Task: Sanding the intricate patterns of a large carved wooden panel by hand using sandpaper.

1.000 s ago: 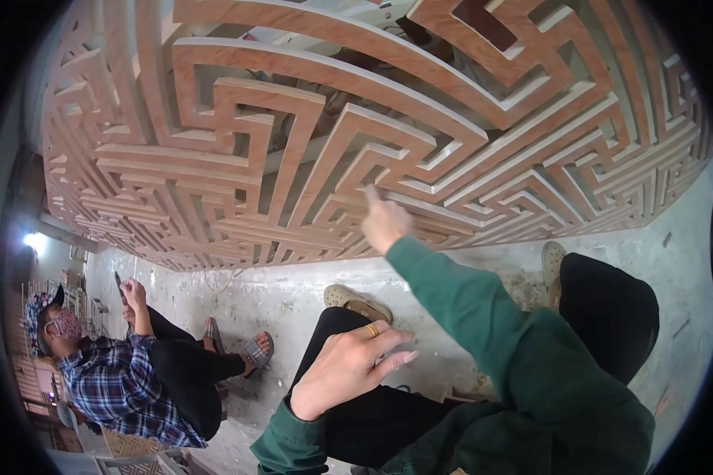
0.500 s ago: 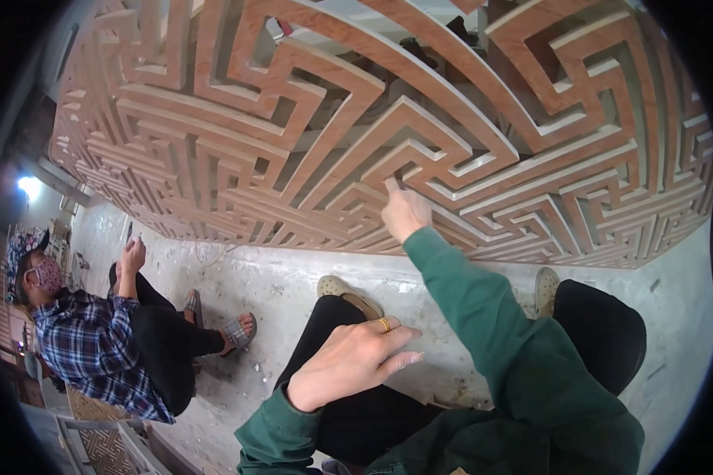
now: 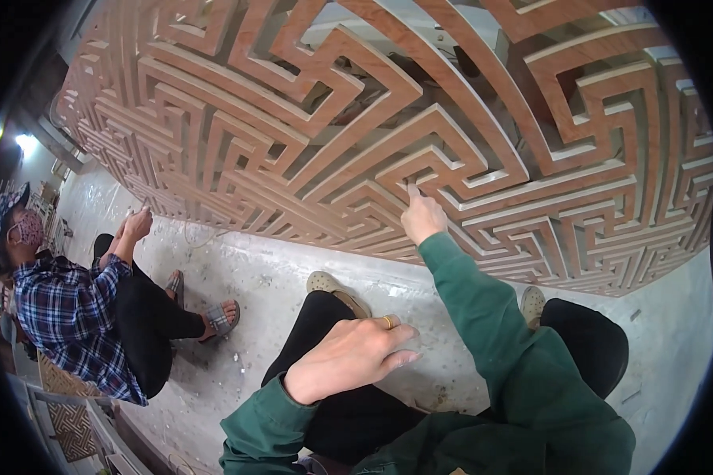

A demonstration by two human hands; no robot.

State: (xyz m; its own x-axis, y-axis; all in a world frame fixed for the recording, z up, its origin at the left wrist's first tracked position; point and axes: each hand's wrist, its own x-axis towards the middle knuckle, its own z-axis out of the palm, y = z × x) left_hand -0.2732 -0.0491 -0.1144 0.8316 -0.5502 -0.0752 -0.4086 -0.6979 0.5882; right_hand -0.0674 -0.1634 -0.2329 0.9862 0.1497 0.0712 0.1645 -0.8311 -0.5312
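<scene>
Concrete floor (image 3: 277,269) below; right hand (image 3: 422,218) has moved to 1 o'clock, finger pressing wooden lattice (image 3: 356,119); left hand (image 3: 348,358) rests open, empty, on knee.

No packages, labels, signs or screens in view.

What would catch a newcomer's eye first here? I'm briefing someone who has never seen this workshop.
First, the big carved wooden lattice panel of maze-like fretwork, filling the upper picture. Next, the right hand, its green sleeve reaching up, fingertip on a strip of the panel at centre, while the left hand, wearing a gold ring, rests on a black-trousered knee. At left, a co-worker in a plaid shirt sits on the floor touching the panel.
</scene>
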